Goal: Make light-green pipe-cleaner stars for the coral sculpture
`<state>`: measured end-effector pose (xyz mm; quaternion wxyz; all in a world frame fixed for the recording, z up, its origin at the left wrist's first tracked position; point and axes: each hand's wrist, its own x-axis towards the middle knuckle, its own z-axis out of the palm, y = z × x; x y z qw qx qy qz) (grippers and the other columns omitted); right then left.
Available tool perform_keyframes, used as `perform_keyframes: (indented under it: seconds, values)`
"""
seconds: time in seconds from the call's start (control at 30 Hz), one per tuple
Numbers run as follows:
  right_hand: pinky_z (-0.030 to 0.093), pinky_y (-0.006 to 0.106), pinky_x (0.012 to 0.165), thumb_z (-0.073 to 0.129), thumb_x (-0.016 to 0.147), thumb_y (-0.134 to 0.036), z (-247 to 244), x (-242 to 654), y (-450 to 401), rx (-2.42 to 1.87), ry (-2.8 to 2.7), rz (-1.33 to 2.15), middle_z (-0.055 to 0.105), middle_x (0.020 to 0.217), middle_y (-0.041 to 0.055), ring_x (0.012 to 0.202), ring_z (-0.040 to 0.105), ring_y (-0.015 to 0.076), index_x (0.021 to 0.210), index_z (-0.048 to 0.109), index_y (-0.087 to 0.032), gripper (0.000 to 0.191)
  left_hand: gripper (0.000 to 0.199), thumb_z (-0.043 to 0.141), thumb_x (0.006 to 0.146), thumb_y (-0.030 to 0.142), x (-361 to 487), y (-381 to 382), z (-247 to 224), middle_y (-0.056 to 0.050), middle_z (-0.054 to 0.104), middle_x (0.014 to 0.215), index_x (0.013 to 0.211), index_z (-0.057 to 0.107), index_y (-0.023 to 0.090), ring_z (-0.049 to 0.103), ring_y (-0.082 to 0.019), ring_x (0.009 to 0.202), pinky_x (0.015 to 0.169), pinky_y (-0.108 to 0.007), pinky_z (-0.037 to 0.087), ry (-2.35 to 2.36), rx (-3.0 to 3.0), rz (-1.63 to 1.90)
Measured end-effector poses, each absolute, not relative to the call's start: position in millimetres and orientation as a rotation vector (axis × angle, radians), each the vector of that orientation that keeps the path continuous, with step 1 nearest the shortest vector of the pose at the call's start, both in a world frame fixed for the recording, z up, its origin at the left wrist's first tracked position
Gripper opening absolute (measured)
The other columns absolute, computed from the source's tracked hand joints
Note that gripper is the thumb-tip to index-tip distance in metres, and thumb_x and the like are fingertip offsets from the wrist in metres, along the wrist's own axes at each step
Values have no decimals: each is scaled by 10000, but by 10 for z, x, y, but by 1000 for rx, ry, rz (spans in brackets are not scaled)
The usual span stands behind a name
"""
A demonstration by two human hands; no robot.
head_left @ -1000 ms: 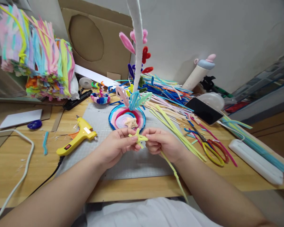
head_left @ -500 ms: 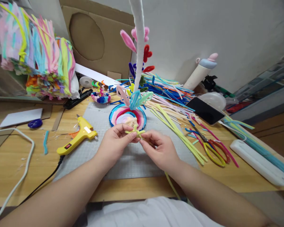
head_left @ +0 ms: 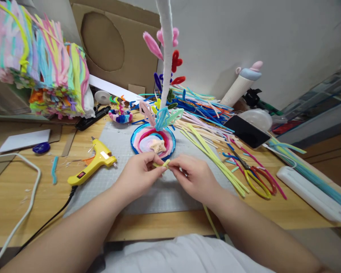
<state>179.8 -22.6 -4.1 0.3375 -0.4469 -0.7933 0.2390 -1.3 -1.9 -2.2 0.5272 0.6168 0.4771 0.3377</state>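
Observation:
My left hand (head_left: 140,172) pinches a small piece of bent yellow-green pipe cleaner (head_left: 166,163) between thumb and forefinger. From the other side my right hand (head_left: 191,176) grips the same piece, its fingertips almost meeting the left ones. A yellow-green strand (head_left: 210,222) hangs below my right wrist over the table edge. Just beyond the hands lies a round base (head_left: 135,146) of coloured rings, with a beige star (head_left: 157,146) on it. A white wrapped stem (head_left: 166,57) rises behind, bearing pink, red, blue and green loops.
A yellow glue gun (head_left: 93,161) with a black cord lies left on the grey mat (head_left: 170,197). Yellow-green pipe cleaners (head_left: 216,163), scissors (head_left: 257,178), a phone (head_left: 246,131) and a white power strip (head_left: 309,193) are at the right. Bundles of pipe cleaners (head_left: 45,64) stand back left.
The yellow-green piece looks more compact and turned between my fingertips, which sit slightly lower. The beige star is now uncovered. The hanging strand has shifted right.

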Motion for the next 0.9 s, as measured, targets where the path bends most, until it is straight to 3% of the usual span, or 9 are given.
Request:
perform_keyframes:
  seconds: [0.2, 0.5, 0.67, 0.9]
  values:
    - [482, 250, 596, 598, 772, -170, 24, 1803, -191, -984, -1650, 1187, 673, 763, 17, 672, 616, 139, 792, 670, -193, 78, 183, 763, 633, 259, -90, 2, 94, 1, 608, 582, 695, 632, 148, 540, -104, 522, 554, -221, 430, 744, 1006, 623]
    - [452, 262, 566, 576, 783, -115, -74, 1744, -292, -847, -1708, 842, 666, 706, 20, 602, 575, 128, 848, 696, -223, 174, 195, 796, 595, 258, -35, -30, 63, -3, 588, 620, 682, 652, 158, 501, -105, 591, 593, -213, 391, 662, 784, 700]
    - [464, 244, 534, 626, 771, -224, -85, 1668, -303, -975, -1513, 1007, 669, 688, 11, 585, 586, 125, 754, 641, -207, 28, 228, 802, 595, 270, 19, -55, 34, 3, 609, 659, 699, 633, 157, 531, -115, 635, 643, -232, 396, 713, 804, 847]
    - [445, 234, 513, 736, 673, -272, -95, 1605, -258, -1042, -1228, 1141, 645, 626, -10, 543, 547, 109, 678, 655, -199, 109, 182, 785, 614, 177, 85, -50, -33, 21, 595, 718, 630, 604, 167, 538, -117, 734, 720, -246, 406, 707, 980, 1087]
